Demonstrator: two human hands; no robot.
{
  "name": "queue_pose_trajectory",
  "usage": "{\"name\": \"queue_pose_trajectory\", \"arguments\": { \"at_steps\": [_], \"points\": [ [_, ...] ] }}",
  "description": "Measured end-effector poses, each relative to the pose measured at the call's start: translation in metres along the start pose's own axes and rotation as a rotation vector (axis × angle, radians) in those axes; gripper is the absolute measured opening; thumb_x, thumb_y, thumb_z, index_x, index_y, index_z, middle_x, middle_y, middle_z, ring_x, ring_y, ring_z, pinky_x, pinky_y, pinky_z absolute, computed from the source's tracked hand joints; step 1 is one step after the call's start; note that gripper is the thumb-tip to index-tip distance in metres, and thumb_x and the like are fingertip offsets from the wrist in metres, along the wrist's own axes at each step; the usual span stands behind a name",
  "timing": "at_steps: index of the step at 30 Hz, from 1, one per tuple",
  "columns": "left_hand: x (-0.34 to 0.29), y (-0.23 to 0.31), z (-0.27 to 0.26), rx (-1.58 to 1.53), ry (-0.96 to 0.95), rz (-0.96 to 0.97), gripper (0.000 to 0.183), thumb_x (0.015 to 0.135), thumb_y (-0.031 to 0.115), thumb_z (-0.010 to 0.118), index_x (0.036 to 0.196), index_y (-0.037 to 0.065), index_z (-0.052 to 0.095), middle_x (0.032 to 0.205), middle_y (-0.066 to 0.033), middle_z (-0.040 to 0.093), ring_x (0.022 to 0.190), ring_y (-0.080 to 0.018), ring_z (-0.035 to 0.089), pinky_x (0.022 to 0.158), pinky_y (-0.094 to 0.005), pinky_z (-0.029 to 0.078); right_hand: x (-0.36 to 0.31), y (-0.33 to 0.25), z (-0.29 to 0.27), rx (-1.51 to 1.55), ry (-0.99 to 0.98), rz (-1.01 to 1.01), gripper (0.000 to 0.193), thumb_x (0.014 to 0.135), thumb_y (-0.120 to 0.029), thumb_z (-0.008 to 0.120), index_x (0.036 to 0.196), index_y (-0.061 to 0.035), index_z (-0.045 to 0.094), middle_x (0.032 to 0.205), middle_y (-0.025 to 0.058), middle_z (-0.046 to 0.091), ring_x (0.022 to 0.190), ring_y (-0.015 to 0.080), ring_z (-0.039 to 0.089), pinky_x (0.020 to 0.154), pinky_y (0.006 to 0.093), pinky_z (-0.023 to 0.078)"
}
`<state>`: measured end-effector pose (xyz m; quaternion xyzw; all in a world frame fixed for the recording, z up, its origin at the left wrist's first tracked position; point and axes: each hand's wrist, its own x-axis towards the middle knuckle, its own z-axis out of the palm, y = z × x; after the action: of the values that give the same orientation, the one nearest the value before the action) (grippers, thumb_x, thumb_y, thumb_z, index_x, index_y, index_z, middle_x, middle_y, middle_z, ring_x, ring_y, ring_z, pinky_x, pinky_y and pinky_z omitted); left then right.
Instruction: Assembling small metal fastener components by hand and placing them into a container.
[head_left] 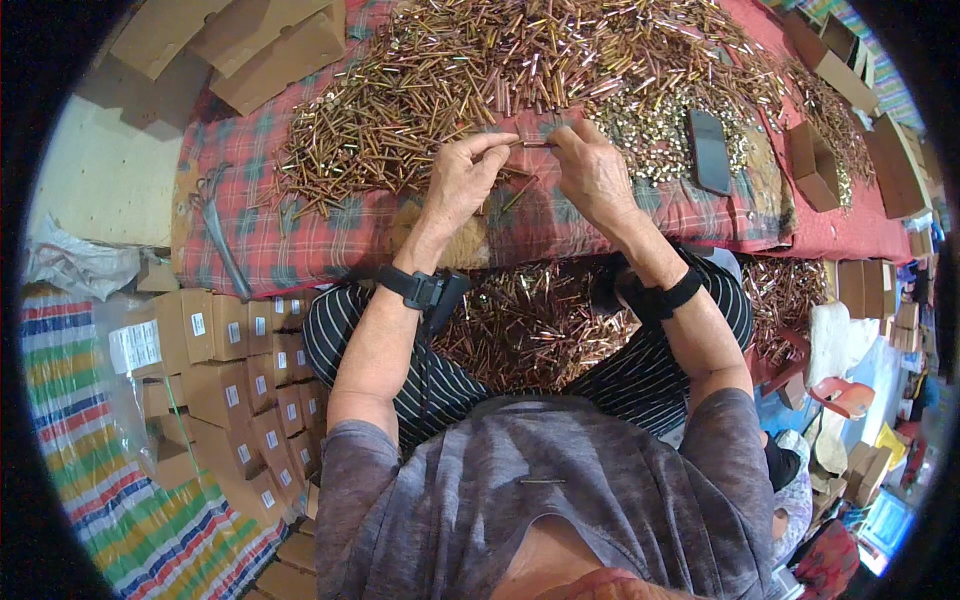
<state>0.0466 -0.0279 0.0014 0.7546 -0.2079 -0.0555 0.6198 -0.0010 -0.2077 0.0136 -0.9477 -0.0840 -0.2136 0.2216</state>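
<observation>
Between my two hands, above the plaid cloth (340, 235), runs a thin dark metal rod (537, 145). My left hand (468, 170) is closed in a pinch at its left end. My right hand (592, 165) pinches the other end, knuckles up. Just beyond the hands spreads a large heap of copper- and brass-coloured metal rods (390, 120). Small shiny metal pieces (650, 130), too small to name surely, lie to the right of my right hand. A few loose rods (518, 195) rest on the cloth below my hands.
A dark phone (709, 152) lies at the right on the small pieces. Pliers-like metal tool (222, 235) rests at the left edge. Open cardboard boxes (815, 165) stand right, others (280, 60) far left. More rods (530, 330) are piled between my legs; stacked small boxes (225, 395) stand left.
</observation>
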Motion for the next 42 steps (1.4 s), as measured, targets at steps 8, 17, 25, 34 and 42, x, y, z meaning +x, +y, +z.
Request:
{"name": "queue_pose_trajectory", "arguments": {
  "at_steps": [8,17,25,34,42],
  "points": [
    [-0.004,0.007,-0.005,-0.199,-0.075,-0.138,0.021,0.084,0.013,0.055,0.098,0.002,0.066,0.068,0.0041,0.058,0.057,-0.0014,0.045,0.050,-0.0188,0.036,0.000,-0.004,-0.002,0.314,-0.016,0.093,0.010,0.074,-0.002,0.056,0.084,-0.0024,0.057,0.077,0.0144,0.054,0.072,0.0339,0.056,0.063,0.0412,0.046],
    [-0.006,0.004,-0.010,0.049,-0.184,-0.169,0.026,0.082,0.012,0.055,0.103,0.000,0.063,0.064,0.0005,0.059,0.053,-0.0048,0.047,0.046,-0.0211,0.038,-0.003,-0.004,-0.001,0.184,-0.013,-0.048,0.013,0.078,-0.005,0.056,0.090,-0.0033,0.060,0.080,0.0123,0.055,0.072,0.0315,0.057,0.063,0.0381,0.046],
    [-0.014,0.011,0.003,-0.378,-0.135,-0.308,0.023,0.085,0.017,0.056,0.099,-0.001,0.061,0.075,0.0005,0.058,0.060,-0.0038,0.048,0.049,-0.0172,0.036,-0.003,-0.015,0.010,0.866,-0.232,0.165,0.021,0.080,-0.005,0.058,0.099,0.0034,0.054,0.090,0.0146,0.062,0.082,0.0222,0.061,0.070,0.0331,0.048],
    [-0.017,-0.001,-0.004,-0.666,0.006,-0.509,0.014,0.085,0.020,0.060,0.078,0.008,0.056,0.067,0.0063,0.048,0.052,-0.0001,0.038,0.043,-0.0145,0.027,0.067,0.089,0.049,-0.114,-0.119,0.266,0.023,0.077,-0.021,0.055,0.088,-0.0019,0.060,0.082,0.0252,0.059,0.077,0.0403,0.058,0.069,0.0469,0.047],
    [-0.019,-0.006,-0.008,-0.678,0.038,-0.494,0.013,0.085,0.018,0.061,0.078,0.008,0.056,0.065,0.0065,0.048,0.050,-0.0001,0.038,0.042,-0.0148,0.027,0.059,0.075,0.083,-0.145,-0.094,0.093,0.030,0.069,-0.005,0.054,0.098,-0.0058,0.059,0.095,0.0213,0.053,0.088,0.0389,0.052,0.077,0.0447,0.045]
  ]
}}
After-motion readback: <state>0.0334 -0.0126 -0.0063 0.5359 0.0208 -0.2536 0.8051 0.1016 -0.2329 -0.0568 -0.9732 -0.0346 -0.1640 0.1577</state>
